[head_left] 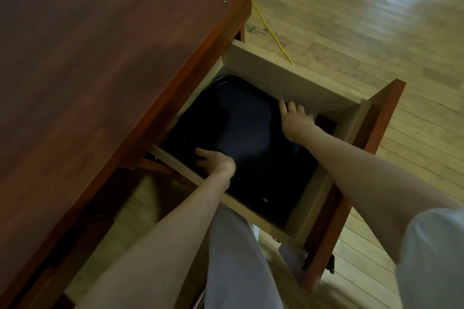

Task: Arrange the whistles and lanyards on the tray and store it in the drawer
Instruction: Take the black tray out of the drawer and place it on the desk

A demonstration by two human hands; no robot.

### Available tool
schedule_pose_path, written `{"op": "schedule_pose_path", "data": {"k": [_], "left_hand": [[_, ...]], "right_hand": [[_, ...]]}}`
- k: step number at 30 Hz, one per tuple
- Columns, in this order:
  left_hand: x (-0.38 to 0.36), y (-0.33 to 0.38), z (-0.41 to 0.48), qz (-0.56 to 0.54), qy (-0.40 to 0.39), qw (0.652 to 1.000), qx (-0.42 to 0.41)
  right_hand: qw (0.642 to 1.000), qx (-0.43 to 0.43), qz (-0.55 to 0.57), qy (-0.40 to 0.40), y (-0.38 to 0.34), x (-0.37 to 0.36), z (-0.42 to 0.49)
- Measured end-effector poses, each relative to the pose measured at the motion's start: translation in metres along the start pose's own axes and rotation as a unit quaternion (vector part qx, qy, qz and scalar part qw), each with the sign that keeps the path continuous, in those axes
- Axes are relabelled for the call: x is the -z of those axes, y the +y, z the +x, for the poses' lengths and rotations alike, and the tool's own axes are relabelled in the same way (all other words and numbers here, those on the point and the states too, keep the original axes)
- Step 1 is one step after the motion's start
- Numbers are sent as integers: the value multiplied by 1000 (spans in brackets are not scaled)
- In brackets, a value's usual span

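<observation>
Below the front edge of the reddish wooden desk (100,57), a deep drawer (288,75) stands pulled well out over the plank floor (364,20), its pale inner walls open to the camera. A black tray (246,133) lies inside it and fills nearly the whole bottom, one rounded corner tucked back under the desk edge and the opposite end close to the drawer front (376,153). With so little room on each side, the tray probably has to be held level by two opposite rims.

That is how the hands are set. The left hand (216,162) reaches over the near side wall and grips the rim there, its fingers curled onto the dark surface. The right hand (296,118) holds the far rim, fingers bent down between tray and far wall.

No whistles or lanyards can be made out on the tray, though its surface is dark and glossy. I judge the tray is either being seated or lifted; which cannot be told.

A thin yellow cord (272,32) trails across the floor beyond the drawer.
</observation>
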State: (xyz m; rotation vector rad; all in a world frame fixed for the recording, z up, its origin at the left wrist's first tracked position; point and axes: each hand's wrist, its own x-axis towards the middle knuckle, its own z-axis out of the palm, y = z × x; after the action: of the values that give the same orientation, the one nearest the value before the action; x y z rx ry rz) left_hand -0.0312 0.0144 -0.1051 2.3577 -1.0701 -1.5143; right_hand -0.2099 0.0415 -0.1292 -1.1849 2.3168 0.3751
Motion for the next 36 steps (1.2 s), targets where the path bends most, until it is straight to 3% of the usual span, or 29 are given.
{"op": "schedule_pose_path", "data": {"k": [6, 10, 16, 27, 36], "left_hand": [[8, 1, -5, -56, 15, 993, -101], [14, 2, -14, -85, 2, 990, -114], [17, -1, -23, -102, 5, 982, -159], [42, 19, -29, 69, 40, 982, -169], [83, 12, -59, 102, -21, 977, -186]], "right_hand": [[999, -7, 36, -19, 3, -2, 2], [997, -3, 61, -43, 7, 12, 1], [994, 2, 106, -13, 13, 25, 2], [997, -6, 81, 6, 13, 49, -32], [988, -52, 149, -2, 25, 66, -103]]}}
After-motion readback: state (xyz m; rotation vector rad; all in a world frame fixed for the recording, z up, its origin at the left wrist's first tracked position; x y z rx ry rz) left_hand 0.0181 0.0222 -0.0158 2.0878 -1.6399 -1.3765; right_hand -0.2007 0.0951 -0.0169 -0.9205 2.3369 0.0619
